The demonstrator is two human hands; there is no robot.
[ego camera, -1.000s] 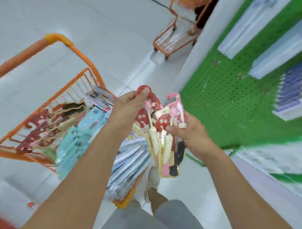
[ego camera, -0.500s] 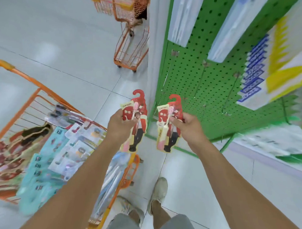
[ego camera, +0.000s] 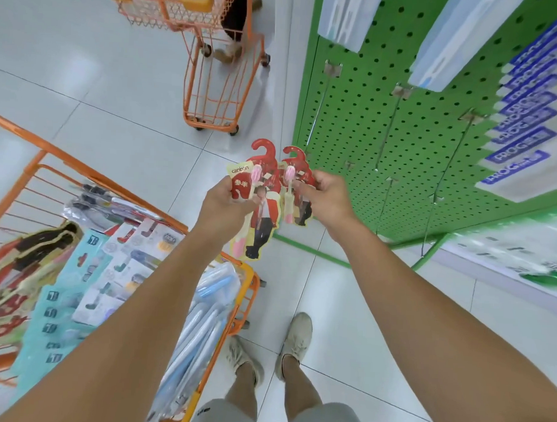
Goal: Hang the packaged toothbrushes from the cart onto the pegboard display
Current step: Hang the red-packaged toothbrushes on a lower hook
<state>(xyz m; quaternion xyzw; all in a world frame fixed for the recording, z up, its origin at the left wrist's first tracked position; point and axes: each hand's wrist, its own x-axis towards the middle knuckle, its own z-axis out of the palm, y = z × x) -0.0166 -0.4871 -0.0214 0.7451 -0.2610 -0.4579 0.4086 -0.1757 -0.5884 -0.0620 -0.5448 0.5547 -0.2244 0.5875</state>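
My left hand grips a red-and-yellow packaged toothbrush with a hook-shaped top. My right hand grips a second, matching toothbrush pack right beside the first; the two packs touch or overlap. Both are held up in front of the left edge of the green pegboard, which carries several bare metal pegs. The orange cart at lower left holds several more toothbrush packs.
Boxed goods hang on the upper pegboard: white boxes and blue-lettered packs. A second orange cart stands ahead on the tiled floor with a person's legs behind it. My feet are below, beside the cart.
The view has tilted up toward the pegboard. My hands split the bunch into two packs, then brought them close together and a little higher.
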